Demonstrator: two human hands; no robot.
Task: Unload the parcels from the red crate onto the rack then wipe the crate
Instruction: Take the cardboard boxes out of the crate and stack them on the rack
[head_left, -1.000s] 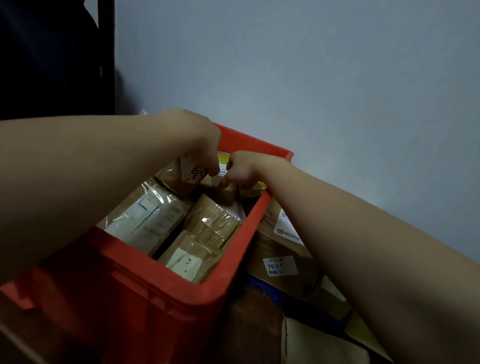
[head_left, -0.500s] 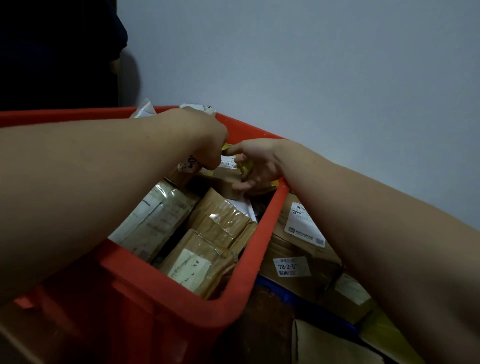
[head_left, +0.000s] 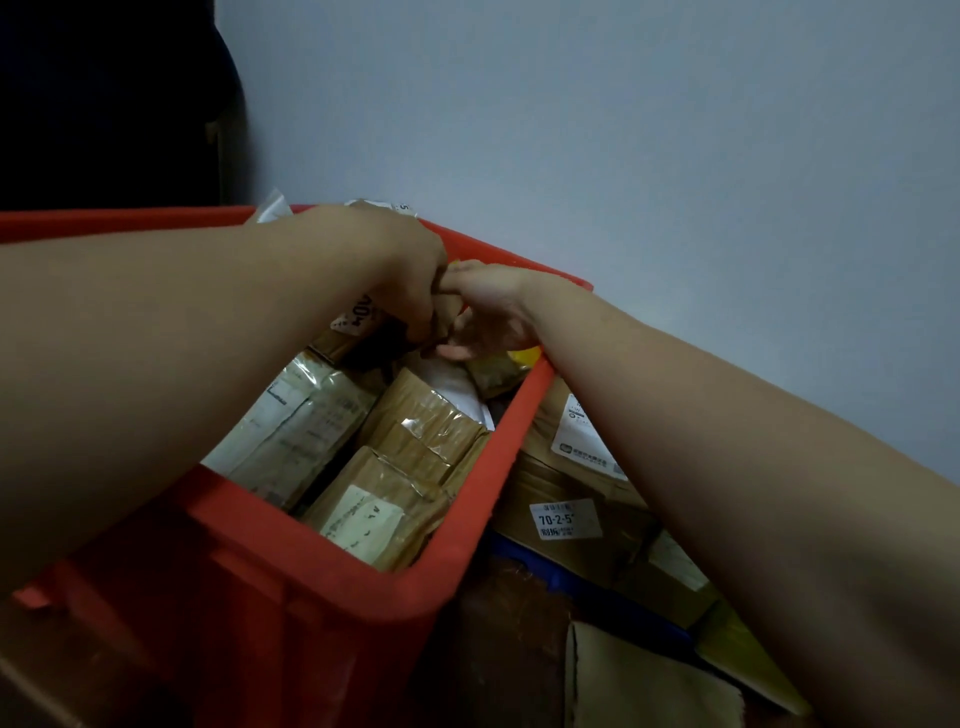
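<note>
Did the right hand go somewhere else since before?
No. The right hand stays at the red crate's far right corner; only its fingers have uncurled, down toward the parcels.
</note>
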